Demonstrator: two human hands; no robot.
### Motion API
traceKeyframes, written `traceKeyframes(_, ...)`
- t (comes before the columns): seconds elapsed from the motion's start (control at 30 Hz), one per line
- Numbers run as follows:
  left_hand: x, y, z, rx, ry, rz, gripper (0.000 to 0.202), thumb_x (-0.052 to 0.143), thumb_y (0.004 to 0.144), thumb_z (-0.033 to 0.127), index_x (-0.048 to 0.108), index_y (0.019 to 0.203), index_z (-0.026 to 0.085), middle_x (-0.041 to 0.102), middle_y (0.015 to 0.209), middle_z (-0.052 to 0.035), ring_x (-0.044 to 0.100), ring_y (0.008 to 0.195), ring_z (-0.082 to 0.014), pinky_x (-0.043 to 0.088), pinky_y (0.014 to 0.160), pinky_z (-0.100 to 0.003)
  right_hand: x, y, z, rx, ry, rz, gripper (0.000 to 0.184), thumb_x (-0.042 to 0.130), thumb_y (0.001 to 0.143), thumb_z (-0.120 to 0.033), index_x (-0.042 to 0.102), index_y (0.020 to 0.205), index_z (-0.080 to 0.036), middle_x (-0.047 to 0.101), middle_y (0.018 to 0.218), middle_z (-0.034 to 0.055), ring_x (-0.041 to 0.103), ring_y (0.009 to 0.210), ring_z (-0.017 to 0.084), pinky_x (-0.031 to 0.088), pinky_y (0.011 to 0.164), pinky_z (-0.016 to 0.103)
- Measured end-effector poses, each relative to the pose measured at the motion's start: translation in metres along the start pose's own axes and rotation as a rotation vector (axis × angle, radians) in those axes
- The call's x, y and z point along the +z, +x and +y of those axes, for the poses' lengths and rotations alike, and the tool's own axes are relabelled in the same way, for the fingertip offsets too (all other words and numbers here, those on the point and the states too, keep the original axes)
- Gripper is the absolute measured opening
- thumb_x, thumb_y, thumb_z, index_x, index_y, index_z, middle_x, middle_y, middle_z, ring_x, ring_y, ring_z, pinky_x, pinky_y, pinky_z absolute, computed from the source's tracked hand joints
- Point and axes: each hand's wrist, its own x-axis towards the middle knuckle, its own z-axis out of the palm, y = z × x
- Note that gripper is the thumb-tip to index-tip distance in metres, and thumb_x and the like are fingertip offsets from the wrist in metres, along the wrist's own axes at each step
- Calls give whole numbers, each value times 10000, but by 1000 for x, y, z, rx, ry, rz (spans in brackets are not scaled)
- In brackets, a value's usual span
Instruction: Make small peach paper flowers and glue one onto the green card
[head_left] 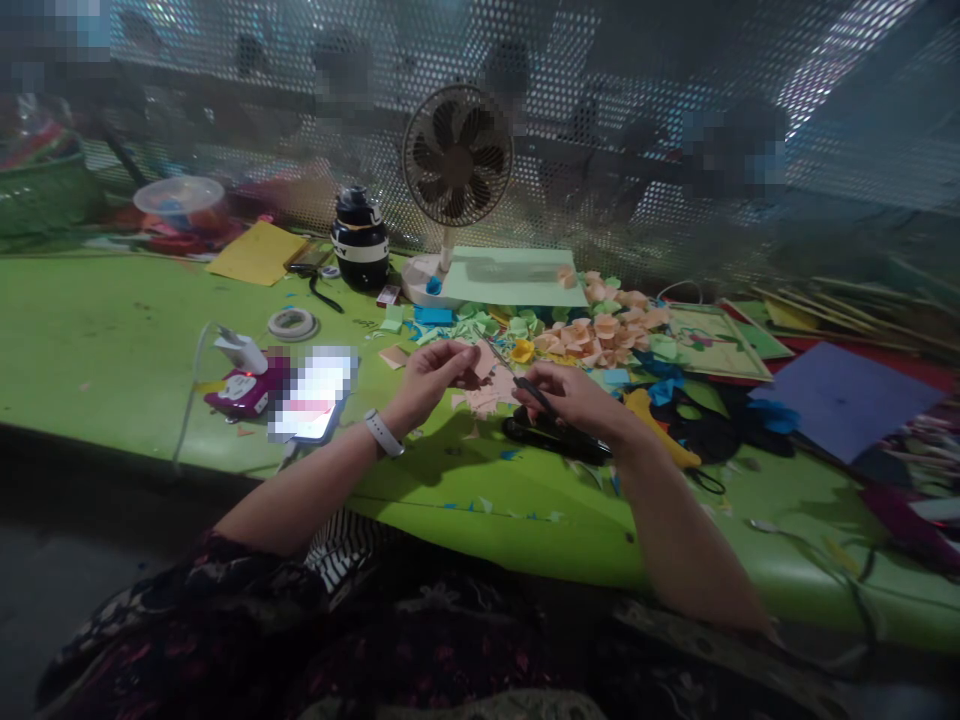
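Over the middle of the green table, my left hand (436,378) pinches a small piece of pink paper (487,360). In my right hand (570,395) is a pair of scissors (531,388) with dark handles, its metal blades pointing up and left toward the paper. Below both hands lies a heap of pink paper scraps (486,396). Just behind them, several peach paper flowers (600,330) are piled, with green ones and a yellow paper flower (523,350) among them. A black tool (555,438), its kind unclear, rests under my right hand.
A fan (457,155) and a black bottle (360,240) stand at the back. To my left are a phone (315,395), a purple power socket (247,388) with a cable, and a tape roll (292,323). Purple paper (855,395) and blue scraps lie to the right.
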Motion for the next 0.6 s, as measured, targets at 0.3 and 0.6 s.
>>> traceKeyframes(0.3,-1,0,-1,5,-3,6,395,820,711,513,669,809,161,671,679,14,667,591,-95,594,622,-239,0,-1,-2,9,-6,1,563,689,701,-743,526,760,-207,587,635,0,520,592,128,356,536,267)
traceKeyframes(0.6,-1,-1,-1,13,3,-1,364,808,743,489,671,810,158,669,671,11,660,596,-92,591,631,-238,1,1,2,-5,25,9,553,737,666,-714,531,743,-206,568,593,-16,520,585,134,359,560,262)
